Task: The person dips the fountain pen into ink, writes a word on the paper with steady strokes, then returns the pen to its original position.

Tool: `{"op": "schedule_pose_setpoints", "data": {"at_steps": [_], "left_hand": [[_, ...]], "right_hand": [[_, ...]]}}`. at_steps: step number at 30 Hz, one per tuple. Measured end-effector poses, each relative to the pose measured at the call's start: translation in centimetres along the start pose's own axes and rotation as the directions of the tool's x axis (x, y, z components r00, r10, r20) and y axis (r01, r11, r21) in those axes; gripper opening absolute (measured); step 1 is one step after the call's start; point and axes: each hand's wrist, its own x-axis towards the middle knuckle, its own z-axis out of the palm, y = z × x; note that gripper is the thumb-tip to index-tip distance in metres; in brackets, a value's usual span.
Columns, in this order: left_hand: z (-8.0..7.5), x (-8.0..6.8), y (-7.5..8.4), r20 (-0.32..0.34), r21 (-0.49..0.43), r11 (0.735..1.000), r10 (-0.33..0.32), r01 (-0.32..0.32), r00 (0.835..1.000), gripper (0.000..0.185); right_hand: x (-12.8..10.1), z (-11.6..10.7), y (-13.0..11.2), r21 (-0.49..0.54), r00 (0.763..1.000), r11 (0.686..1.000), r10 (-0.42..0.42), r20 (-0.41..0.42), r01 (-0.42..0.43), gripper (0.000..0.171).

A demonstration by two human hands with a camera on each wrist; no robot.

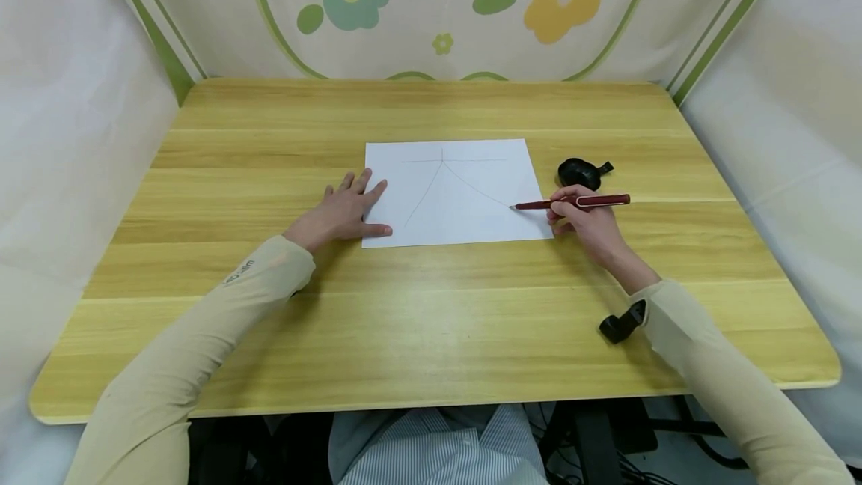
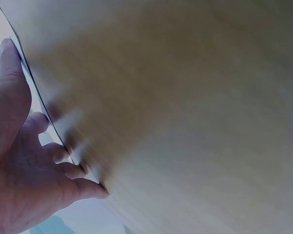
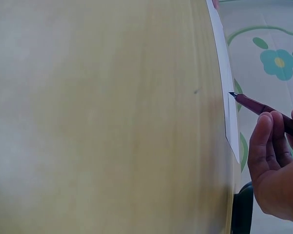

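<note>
A white sheet of paper [image 1: 465, 219] lies on the wooden table, bearing thin drawn lines: a horizontal line, a short vertical one and two strokes spreading downward from it. My left hand [image 1: 343, 208] rests with spread fingers on the sheet's left edge; the left wrist view shows its palm side and the fingertips [image 2: 100, 189] along that edge. A dark red fountain pen [image 1: 602, 200] is pinched in my right hand [image 1: 586, 221]. Its nib [image 3: 232, 94] is at the paper, at the lower end of the right-hand stroke in the head view.
Just beyond my right hand sits a small black rounded object [image 1: 578, 173] with a short tab. The wooden table [image 1: 431, 335] ends at a white flowered curtain [image 1: 438, 13] behind, with white cloth at both sides. A black device [image 1: 621, 322] is on my right wrist.
</note>
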Motion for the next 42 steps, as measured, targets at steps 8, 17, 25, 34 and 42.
{"op": "schedule_pose_setpoints", "data": {"at_steps": [8,17,25,34,42], "left_hand": [[0.0,0.1,0.1,-0.003,-0.001,1.000,0.009,-0.009,1.000,0.091],[0.2,0.1,-0.3,-0.004,0.008,1.000,0.003,-0.003,1.000,0.091],[0.1,0.2,-0.2,0.001,0.000,1.000,0.004,-0.004,1.000,0.091],[0.1,0.1,0.0,-0.020,0.013,1.000,0.020,-0.020,1.000,0.090],[0.1,0.0,-0.1,-0.020,0.019,1.000,0.019,-0.019,1.000,0.090]], "right_hand": [[0.2,-0.9,1.3,0.010,1.000,1.000,0.006,-0.013,-0.006,0.006],[0.1,-1.3,1.6,0.017,1.000,1.000,0.021,0.007,-0.021,0.008],[-0.5,-1.5,1.4,0.024,1.000,1.000,0.014,-0.008,-0.014,0.009],[-0.9,-2.0,1.5,0.003,0.999,1.000,0.015,-0.047,-0.015,0.007],[-1.3,-2.4,1.6,0.013,1.000,1.000,0.014,-0.026,-0.013,0.005]]}}
